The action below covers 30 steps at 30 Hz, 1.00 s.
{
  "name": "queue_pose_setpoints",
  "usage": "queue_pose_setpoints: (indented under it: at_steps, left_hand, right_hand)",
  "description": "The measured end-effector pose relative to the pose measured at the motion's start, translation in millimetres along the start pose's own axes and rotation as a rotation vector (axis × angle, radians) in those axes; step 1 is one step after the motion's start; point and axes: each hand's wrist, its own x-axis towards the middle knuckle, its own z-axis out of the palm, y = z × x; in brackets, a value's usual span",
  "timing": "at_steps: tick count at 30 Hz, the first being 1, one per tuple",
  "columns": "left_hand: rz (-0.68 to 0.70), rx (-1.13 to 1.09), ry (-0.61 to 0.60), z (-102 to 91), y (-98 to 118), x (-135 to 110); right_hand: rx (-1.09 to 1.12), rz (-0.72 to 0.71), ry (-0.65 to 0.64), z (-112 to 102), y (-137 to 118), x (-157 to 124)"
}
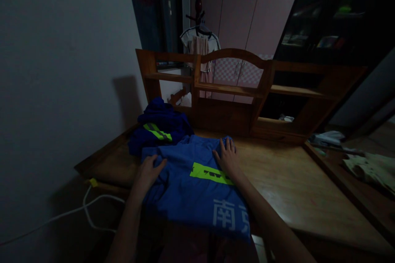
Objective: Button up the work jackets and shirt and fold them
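Observation:
A blue work garment (182, 193) lies spread on the wooden desk, its near edge hanging over the front. It bears a yellow-green strip (212, 174) and white characters near the lower right. My left hand (149, 170) rests on its left side, thumb apart from the fingers. On the upper right part of the cloth lies my right hand (227, 156), flat with its fingers spread. Behind the left side sits a bunched darker blue garment (163, 121) with a yellow-green and grey band; neither hand touches it.
The wooden desk (277, 172) has a shelf unit (228, 90) along its back. A wall (77, 70) stands close on the left, with a white cable (101, 197) below. Clothes hang on a coat stand (199, 2) beyond. Pale cloth (370, 168) lies at far right.

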Motion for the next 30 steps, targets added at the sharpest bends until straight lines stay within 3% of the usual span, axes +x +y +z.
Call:
queue_pose_setpoints:
  at_steps: [5, 10, 12, 15, 19, 22, 24, 27, 30]
  left_hand:
    - [0.106, -0.130, 0.140, -0.5, 26, -7]
    - [0.196, -0.018, 0.271, -35.4, 62, -18]
    - [0.195, 0.073, 0.323, -50.4, 65, -16]
    - [0.187, 0.205, 0.343, -60.8, 51, -9]
    - [0.156, 0.367, 0.256, -49.3, 25, -11]
    - [0.139, 0.351, 0.398, -34.9, 25, -38]
    - [0.063, 0.230, 0.428, -26.7, 31, -63]
    - [-0.098, 0.054, 0.280, -15.8, 31, -98]
    - [-0.173, -0.083, 0.107, -6.6, 17, -115]
  right_hand:
    - [0.015, 0.003, -0.007, -1, 1, -1]
    - [0.044, 0.025, -0.042, -5, -1, 11]
    - [0.062, 0.004, -0.047, -8, -5, 16]
    - [0.087, -0.029, -0.034, -11, -12, 21]
    - [0.062, -0.055, -0.011, -4, -19, 17]
    - [0.030, -0.068, 0.009, 3, -19, 13]
    - [0.023, -0.078, 0.017, 6, -18, 13]
    - [0.022, -0.085, 0.019, 7, -16, 13]
    - [0.029, -0.095, 0.020, 5, -17, 13]
